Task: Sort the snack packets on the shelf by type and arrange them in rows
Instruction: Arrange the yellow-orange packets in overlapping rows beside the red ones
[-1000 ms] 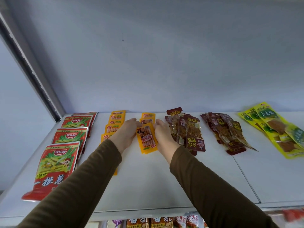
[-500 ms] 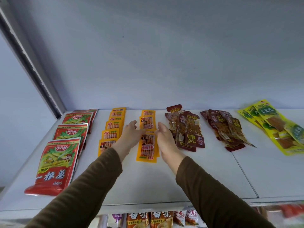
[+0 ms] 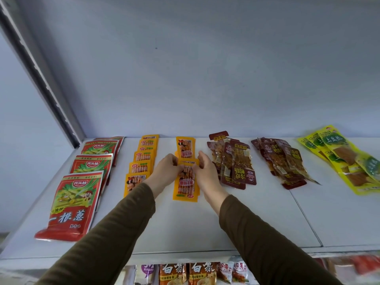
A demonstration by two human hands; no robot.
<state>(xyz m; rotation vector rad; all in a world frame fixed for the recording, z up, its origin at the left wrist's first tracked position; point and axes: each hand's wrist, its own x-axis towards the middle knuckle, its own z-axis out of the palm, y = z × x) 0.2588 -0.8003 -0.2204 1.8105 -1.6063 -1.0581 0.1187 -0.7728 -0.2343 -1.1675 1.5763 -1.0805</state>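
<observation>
A small stack of orange snack packets (image 3: 186, 187) lies on the white shelf (image 3: 236, 223) in the middle. My left hand (image 3: 165, 172) pinches its upper left edge and my right hand (image 3: 206, 174) pinches its upper right edge. Another orange packet (image 3: 185, 148) lies just behind it. To the left runs a row of several orange packets (image 3: 144, 159), partly hidden by my left wrist. Red bags (image 3: 76, 202) form the far left row. Dark red packets lie in two piles (image 3: 236, 161) (image 3: 283, 161) on the right. Yellow-green packets (image 3: 349, 159) lie at the far right.
A blue-grey back wall rises behind the shelf, and a grey metal upright (image 3: 45, 79) slants down at the left. Below the shelf's front edge, more packets (image 3: 189, 273) stand on a lower shelf. A seam (image 3: 304, 212) divides the shelf boards on the right.
Both hands brought the orange stack down flat onto the shelf, squared it and now pinch its upper edge. The camera view shifted slightly.
</observation>
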